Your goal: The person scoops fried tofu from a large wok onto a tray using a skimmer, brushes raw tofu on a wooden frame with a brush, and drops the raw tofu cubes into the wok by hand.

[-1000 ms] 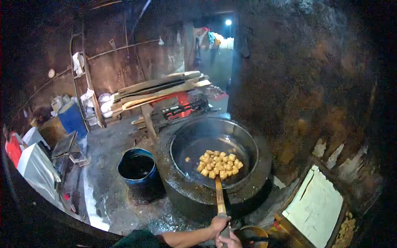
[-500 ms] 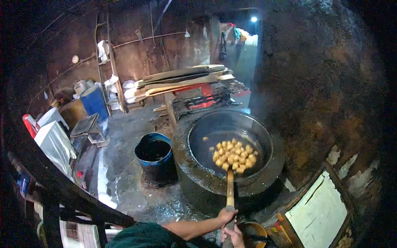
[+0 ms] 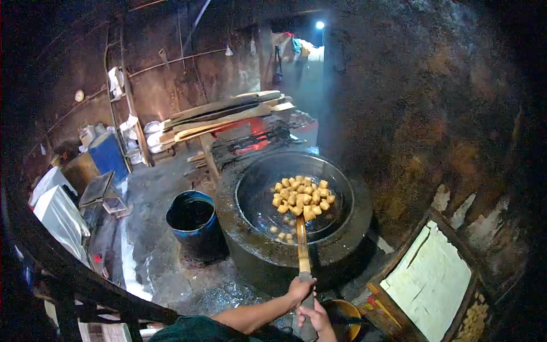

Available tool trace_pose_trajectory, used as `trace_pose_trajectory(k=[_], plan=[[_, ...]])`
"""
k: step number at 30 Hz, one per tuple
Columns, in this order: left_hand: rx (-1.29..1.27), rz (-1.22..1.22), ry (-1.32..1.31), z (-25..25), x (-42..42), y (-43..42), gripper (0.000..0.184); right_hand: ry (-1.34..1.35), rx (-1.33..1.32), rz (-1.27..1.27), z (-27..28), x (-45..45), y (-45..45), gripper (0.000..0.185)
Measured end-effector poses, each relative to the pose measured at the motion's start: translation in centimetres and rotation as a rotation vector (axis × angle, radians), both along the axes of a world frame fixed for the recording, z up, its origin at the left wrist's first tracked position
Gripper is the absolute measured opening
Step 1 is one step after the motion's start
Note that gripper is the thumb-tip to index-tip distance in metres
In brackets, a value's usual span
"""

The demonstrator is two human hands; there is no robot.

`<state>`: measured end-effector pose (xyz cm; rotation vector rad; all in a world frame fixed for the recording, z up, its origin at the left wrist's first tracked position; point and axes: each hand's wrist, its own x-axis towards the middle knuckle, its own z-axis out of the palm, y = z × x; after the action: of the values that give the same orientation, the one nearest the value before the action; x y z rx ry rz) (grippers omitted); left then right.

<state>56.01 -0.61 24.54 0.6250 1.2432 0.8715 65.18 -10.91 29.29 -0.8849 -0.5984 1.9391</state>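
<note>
And it's the golden cubes (image 3: 307, 198) centre stage, heaped mid-pan at the far end of the long handle (image 3: 302, 245), tool head hidden under 'em. A few loose cubes (image 3: 281, 235) sit apart, down at the near side of the wide pan (image 3: 248, 191). Risk, prob. no. 1: a tilt or jerk of that handle sheds cubes off the heap; drop 'em fast & any hot liquid could splash toward the forearms. No. 2: the strays could overcook if they're missed, b/c they lie outside the main pile. No. 3: a long reach = a heavy far end, so a slack grip might let the handle roll on the dark stove surround (image 3: 362, 214).

Now the grip! L hand (image 3: 300, 288) is up front, closed round the grey grip section; R hand (image 3: 314, 319) is lower, nearer the body, fingers curled about the same shaft; can't tell how tight.

Further out: blue-rimmed drum (image 3: 194, 242) left of the stove, yellow-rimmed bucket (image 3: 355, 319) just beside the R hand, pale slab (image 3: 427, 279) in its wooden frame to the right. Haze over the stove too, so fine detail's iffy.
</note>
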Motion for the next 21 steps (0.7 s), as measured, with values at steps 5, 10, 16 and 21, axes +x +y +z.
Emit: trace_pose_trajectory(k=[5, 10, 16, 21], plan=[[-0.083, -0.091, 0.047, -10.7, -0.2, -1.4, 0.015, -0.036, -0.172, -0.018, -4.7, 0.4, -2.1, 0.038], [0.017, -0.105, 0.207, -7.6, 0.1, -0.8, 0.029, -0.161, -0.057, -0.032, -4.3, 0.7, -0.9, 0.018], [0.021, 0.002, 0.055, -1.4, 0.2, 0.0, 0.022, -0.024, -0.087, 0.004, -0.8, 0.5, 0.1, 0.019], [-0.009, -0.076, 0.290, -7.6, -0.4, -2.8, 0.025, 0.048, -0.188, 0.058, -5.3, 0.5, -3.2, 0.021]])
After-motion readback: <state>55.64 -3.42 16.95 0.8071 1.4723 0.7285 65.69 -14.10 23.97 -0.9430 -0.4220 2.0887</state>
